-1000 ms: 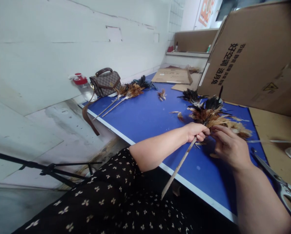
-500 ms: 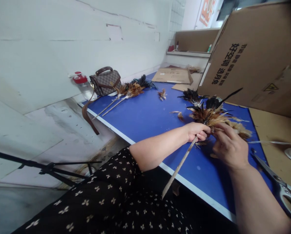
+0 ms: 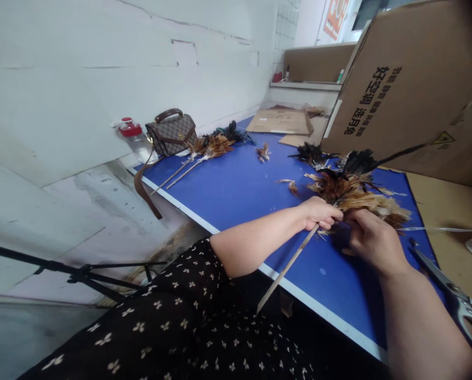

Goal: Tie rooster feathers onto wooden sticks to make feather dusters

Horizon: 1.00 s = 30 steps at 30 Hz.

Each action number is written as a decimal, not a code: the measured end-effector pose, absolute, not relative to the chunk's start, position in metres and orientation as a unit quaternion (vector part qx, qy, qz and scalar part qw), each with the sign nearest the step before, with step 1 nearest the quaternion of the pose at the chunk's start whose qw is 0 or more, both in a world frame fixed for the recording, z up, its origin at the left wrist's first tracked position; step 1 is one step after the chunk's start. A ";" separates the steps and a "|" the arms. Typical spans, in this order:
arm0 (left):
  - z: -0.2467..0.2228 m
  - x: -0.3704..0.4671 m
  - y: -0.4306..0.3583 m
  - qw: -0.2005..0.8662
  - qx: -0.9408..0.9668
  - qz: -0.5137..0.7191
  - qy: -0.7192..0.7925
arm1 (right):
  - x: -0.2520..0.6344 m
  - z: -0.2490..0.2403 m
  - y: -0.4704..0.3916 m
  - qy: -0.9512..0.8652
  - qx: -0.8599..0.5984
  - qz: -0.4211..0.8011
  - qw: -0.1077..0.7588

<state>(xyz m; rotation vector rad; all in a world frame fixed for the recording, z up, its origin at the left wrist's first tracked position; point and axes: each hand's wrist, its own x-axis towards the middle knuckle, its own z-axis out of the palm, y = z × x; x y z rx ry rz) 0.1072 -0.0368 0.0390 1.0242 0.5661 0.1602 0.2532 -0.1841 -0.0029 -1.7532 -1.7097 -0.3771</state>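
My left hand [image 3: 322,213] is closed around a thin wooden stick [image 3: 289,266], whose bare end slants down past the table edge. Brown and black feathers [image 3: 339,190] fan out from the stick just beyond that hand. My right hand [image 3: 373,237] is close beside it on the right, fingers curled at the base of the feathers; what it pinches is too small to make out. A pile of tan feathers [image 3: 390,208] lies behind the right hand, and a bunch of black feathers [image 3: 313,154] lies farther back.
Scissors [image 3: 450,287] lie at the right, near my right forearm. A large cardboard box [image 3: 410,95] stands behind. Two feathered sticks [image 3: 218,145], a handbag [image 3: 171,132] and a red-capped bottle [image 3: 135,138] are at the left of the blue table [image 3: 239,190].
The stick has turned slightly, its lower end shifting left, and the long black feather now points farther right. My right hand's fingers have curled in more and lowered slightly.
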 end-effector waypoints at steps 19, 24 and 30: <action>0.033 0.105 -0.052 0.697 0.635 0.175 0.283 | 0.243 -0.002 -0.176 -0.537 -0.749 -0.062 0.384; 0.034 0.103 -0.051 0.681 0.657 0.174 0.272 | 0.240 0.001 -0.176 -0.532 -0.755 -0.060 0.378; 0.042 0.098 -0.049 0.753 0.596 0.148 0.236 | 0.241 0.000 -0.175 -0.517 -0.762 -0.066 0.384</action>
